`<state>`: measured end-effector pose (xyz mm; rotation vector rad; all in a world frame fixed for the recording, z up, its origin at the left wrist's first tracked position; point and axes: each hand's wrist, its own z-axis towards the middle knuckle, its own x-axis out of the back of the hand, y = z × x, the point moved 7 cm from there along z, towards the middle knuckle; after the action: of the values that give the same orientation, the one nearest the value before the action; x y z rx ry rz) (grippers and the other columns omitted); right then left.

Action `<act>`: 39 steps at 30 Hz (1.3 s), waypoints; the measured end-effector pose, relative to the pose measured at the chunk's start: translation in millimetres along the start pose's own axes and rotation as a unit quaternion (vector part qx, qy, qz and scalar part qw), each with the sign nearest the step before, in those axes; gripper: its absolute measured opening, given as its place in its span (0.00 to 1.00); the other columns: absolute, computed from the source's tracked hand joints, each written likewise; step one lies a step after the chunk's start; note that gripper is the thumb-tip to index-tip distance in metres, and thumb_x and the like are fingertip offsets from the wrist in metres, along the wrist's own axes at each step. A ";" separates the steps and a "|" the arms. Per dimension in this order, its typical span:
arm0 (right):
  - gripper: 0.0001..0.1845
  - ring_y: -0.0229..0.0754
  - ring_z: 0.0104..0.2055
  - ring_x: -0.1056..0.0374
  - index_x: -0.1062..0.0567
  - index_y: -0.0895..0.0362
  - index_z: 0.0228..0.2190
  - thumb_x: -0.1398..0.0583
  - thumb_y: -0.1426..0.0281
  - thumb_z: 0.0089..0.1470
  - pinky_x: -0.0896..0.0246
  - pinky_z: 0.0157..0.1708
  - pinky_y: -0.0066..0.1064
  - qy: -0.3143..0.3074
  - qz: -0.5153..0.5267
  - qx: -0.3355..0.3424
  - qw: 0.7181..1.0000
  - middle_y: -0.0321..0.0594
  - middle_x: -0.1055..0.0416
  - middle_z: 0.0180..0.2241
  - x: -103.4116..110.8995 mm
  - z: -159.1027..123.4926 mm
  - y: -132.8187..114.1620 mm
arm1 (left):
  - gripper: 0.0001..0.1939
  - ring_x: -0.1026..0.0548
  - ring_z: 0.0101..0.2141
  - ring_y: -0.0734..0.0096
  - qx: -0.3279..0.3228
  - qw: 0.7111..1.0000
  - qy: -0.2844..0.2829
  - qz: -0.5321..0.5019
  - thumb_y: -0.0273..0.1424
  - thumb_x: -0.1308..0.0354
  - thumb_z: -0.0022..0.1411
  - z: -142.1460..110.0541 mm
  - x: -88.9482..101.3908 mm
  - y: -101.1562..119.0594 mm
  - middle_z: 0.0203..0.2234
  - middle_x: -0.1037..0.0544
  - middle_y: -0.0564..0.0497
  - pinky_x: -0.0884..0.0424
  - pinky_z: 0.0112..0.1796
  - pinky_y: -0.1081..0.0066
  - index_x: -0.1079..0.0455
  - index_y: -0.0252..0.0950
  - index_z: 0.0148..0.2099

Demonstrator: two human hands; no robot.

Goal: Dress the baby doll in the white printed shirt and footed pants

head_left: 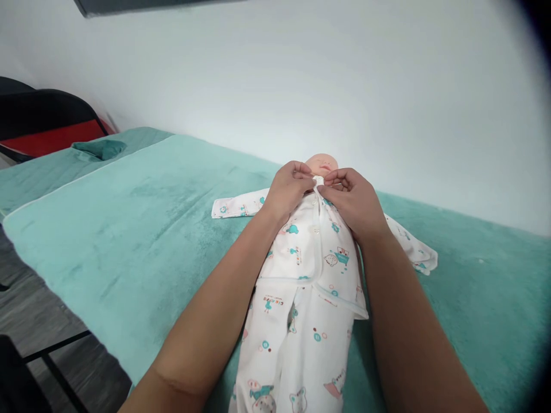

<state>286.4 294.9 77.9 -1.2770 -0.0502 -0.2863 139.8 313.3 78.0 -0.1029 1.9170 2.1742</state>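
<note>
A baby doll (323, 164) lies on its back, dressed in a white printed baby jacket (307, 246) and matching trousers (318, 344). My left hand (293, 186) pinches one side of the jacket's collar, just under the doll's chin. On the other side of the neck opening, my right hand (353, 201) pinches the collar edge too. The two hands almost meet at the collar. Down the front, the jacket's edges overlap, with small fasteners showing. Both sleeves stretch out sideways, and no doll hands show at the cuffs.
A green plush blanket (172, 229) covers the surface under the doll, against a white wall (344, 74). A crumpled green cloth (99, 149) lies at the far left. Beyond it stands a black and red chair (51, 123). Grey wood-look floor (38, 298) shows at lower left.
</note>
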 end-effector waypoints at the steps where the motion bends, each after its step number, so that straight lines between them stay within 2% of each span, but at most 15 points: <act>1: 0.12 0.37 0.32 0.35 0.26 0.53 0.34 0.33 0.71 0.44 0.39 0.35 0.34 0.000 0.002 -0.001 1.000 0.35 0.28 0.34 -0.2 0.0 -0.4 | 0.12 0.28 0.28 0.76 0.003 1.000 -0.004 -0.003 0.18 0.41 0.53 -0.3 -0.8 0.3 0.28 0.28 0.55 0.33 0.34 0.71 0.36 0.36 0.37; 7: 0.10 0.37 0.31 0.36 0.27 0.54 0.31 0.35 0.75 0.43 0.40 0.33 0.32 0.012 -0.010 -0.005 1.000 0.33 0.30 0.29 -0.1 -0.5 -1.8 | 0.11 0.28 0.33 0.77 -0.030 0.997 -0.021 0.073 0.19 0.40 0.54 -1.1 -4.6 5.8 0.32 0.28 0.54 0.33 0.37 0.72 0.34 0.35 0.38; 10: 0.10 0.36 0.31 0.37 0.26 0.54 0.31 0.36 0.76 0.43 0.41 0.33 0.32 0.014 -0.015 0.004 1.000 0.33 0.30 0.29 -0.3 -0.5 -3.1 | 0.11 0.28 0.33 0.76 -0.032 0.996 -0.027 0.077 0.19 0.41 0.55 -0.9 -5.3 5.1 0.34 0.27 0.53 0.33 0.37 0.72 0.33 0.35 0.40; 15: 0.05 0.36 0.29 0.39 0.25 0.54 0.29 0.35 0.73 0.46 0.43 0.31 0.31 0.012 -0.045 0.025 0.999 0.32 0.32 0.27 -0.1 -0.3 -6.6 | 0.11 0.28 0.34 0.75 -0.057 0.991 -0.019 0.122 0.17 0.44 0.54 0.8 -4.1 7.5 0.34 0.27 0.52 0.33 0.39 0.71 0.31 0.35 0.39; 21: 0.04 0.37 0.31 0.37 0.25 0.54 0.29 0.35 0.72 0.46 0.41 0.33 0.31 0.025 -0.058 0.023 0.998 0.34 0.29 0.29 1.4 -0.2 -7.3 | 0.08 0.27 0.34 0.74 -0.071 0.987 -0.024 0.141 0.19 0.44 0.56 3.2 -3.7 8.0 0.33 0.24 0.50 0.31 0.41 0.69 0.29 0.34 0.37; 27: 0.04 0.37 0.30 0.38 0.24 0.54 0.30 0.35 0.71 0.47 0.41 0.32 0.31 0.023 -0.059 0.023 0.998 0.34 0.30 0.28 1.1 -0.2 -5.3 | 0.09 0.24 0.38 0.71 -0.057 0.981 -0.020 0.185 0.20 0.44 0.58 2.0 -3.3 8.5 0.38 0.20 0.47 0.30 0.44 0.68 0.26 0.33 0.40; 29: 0.04 0.37 0.30 0.38 0.24 0.54 0.30 0.35 0.71 0.48 0.41 0.32 0.31 0.018 -0.058 0.024 0.998 0.34 0.30 0.28 0.7 -0.2 -5.1 | 0.11 0.24 0.40 0.69 -0.053 0.975 -0.034 0.213 0.21 0.45 0.59 0.8 -5.3 10.2 0.39 0.19 0.47 0.30 0.45 0.67 0.24 0.34 0.41; 33: 0.03 0.37 0.30 0.38 0.24 0.54 0.30 0.35 0.71 0.48 0.40 0.33 0.32 0.018 -0.065 0.018 0.998 0.34 0.31 0.28 0.3 0.3 -4.6 | 0.09 0.24 0.39 0.67 -0.043 0.962 -0.063 0.262 0.24 0.46 0.61 -0.5 -8.5 10.3 0.36 0.19 0.48 0.31 0.43 0.66 0.23 0.34 0.38; 39: 0.05 0.37 0.30 0.37 0.26 0.53 0.30 0.35 0.71 0.48 0.39 0.33 0.33 0.026 -0.048 0.015 0.998 0.34 0.30 0.29 0.2 1.8 -2.0 | 0.09 0.26 0.36 0.69 -0.064 0.961 -0.051 0.263 0.24 0.46 0.60 2.6 -6.6 7.8 0.34 0.21 0.50 0.33 0.41 0.66 0.25 0.35 0.39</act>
<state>286.3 296.1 80.3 -1.2383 -0.0722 -0.4005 144.7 314.1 87.3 0.5486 1.9015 2.5649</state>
